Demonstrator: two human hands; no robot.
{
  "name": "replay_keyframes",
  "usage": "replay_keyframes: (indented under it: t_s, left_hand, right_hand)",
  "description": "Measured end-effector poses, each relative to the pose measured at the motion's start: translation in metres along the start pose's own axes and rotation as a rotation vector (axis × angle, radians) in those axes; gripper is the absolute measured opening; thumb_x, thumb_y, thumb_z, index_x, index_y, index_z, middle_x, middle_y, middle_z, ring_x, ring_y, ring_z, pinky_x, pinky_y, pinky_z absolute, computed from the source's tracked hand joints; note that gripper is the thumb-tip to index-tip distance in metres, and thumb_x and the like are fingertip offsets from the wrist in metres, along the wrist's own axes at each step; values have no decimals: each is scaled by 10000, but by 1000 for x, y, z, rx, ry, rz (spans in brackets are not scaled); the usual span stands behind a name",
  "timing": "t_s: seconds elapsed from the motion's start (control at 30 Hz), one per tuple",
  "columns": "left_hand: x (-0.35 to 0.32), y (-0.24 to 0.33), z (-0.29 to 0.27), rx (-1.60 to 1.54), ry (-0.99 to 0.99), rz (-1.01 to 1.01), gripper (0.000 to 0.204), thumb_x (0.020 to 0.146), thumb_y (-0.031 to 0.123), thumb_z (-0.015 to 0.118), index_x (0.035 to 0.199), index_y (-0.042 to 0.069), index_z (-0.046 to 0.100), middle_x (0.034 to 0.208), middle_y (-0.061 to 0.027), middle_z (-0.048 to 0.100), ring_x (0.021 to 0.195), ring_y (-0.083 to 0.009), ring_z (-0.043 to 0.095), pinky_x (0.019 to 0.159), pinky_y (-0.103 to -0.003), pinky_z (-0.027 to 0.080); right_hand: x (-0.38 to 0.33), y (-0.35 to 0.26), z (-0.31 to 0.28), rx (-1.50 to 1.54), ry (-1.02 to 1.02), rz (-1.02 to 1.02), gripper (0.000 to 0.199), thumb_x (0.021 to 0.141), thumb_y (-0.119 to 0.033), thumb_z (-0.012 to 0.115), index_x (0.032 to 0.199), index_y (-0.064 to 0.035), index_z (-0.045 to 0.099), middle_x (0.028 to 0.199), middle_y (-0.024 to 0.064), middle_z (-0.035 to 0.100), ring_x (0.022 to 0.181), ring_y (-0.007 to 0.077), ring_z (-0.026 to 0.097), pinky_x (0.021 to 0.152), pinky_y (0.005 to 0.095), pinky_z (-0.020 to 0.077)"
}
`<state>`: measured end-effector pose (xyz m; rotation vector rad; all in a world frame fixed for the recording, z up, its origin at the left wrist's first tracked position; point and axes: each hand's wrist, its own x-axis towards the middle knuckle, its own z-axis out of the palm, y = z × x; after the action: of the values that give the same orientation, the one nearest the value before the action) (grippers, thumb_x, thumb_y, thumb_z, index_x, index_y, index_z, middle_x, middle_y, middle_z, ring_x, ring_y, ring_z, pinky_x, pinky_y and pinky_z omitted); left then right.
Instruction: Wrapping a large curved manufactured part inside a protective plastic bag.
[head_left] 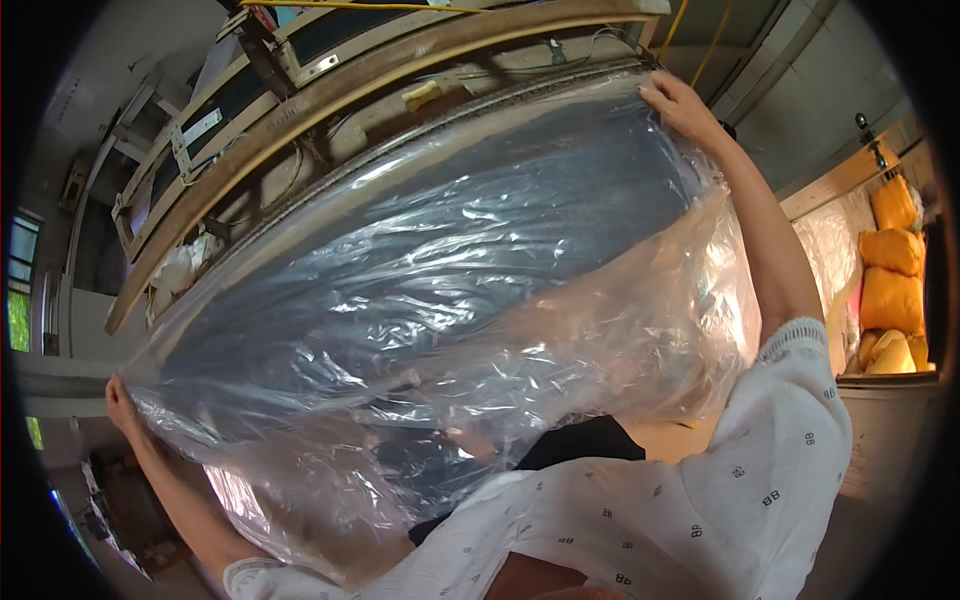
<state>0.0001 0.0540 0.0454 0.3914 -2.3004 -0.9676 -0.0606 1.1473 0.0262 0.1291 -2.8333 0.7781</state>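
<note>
A large clear plastic sheet [440, 290] is stretched between my two hands, wrinkled and shiny, its near part hanging down against my body. At the far left, my left hand [122, 402] is closed on the sheet's corner. My right hand [682, 106], up at the far right, pinches the opposite edge beside the long machine. Through the plastic shows a flat dark grey-blue surface [590, 150], whose kind I cannot make out. My arms are spread wide.
Along the far side runs a long curved-looking wooden rail [360, 75] with a metal-and-wood frame behind it. A yellow cord [370, 6] crosses above. A white plastic bag [186, 262] sits behind the rail at left. Orange bundles [892, 290] are stacked at the right.
</note>
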Motion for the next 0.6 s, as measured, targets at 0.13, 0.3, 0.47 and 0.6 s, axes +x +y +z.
replay_keyframes:
  t_s: [0.13,0.3,0.47,0.6]
  left_hand:
    - [-38,43,11,561,-211,-45,296,878,306,582,988,37,635,943,-28,619,863,-127,537,771,-305,444]
    - [-112,246,115,196,-253,393,351,880,249,568,1142,16,574,1064,-94,615,948,-196,585,817,-290,454]
    - [-313,509,277,-360,-771,283,365,822,238,642,1146,82,579,1089,-74,581,982,-166,580,713,-302,504]
    - [-384,546,334,-705,-1009,306,183,830,168,637,909,6,602,870,-35,578,805,-124,564,655,-260,445]
  right_hand:
    - [-64,-81,-4,637,-172,107,282,917,-306,517,749,-97,427,703,-72,355,633,46,311,562,214,293]
    - [-91,-146,-8,723,-171,-61,261,926,-280,513,754,-113,411,715,-81,331,654,31,288,585,197,275]
    - [-133,-162,-32,763,-98,-124,232,920,-234,533,772,-94,423,735,-81,340,697,35,316,648,181,287]
    - [-145,-177,-37,591,-115,-216,194,866,-185,590,769,-59,478,736,-53,365,677,42,346,615,195,305]
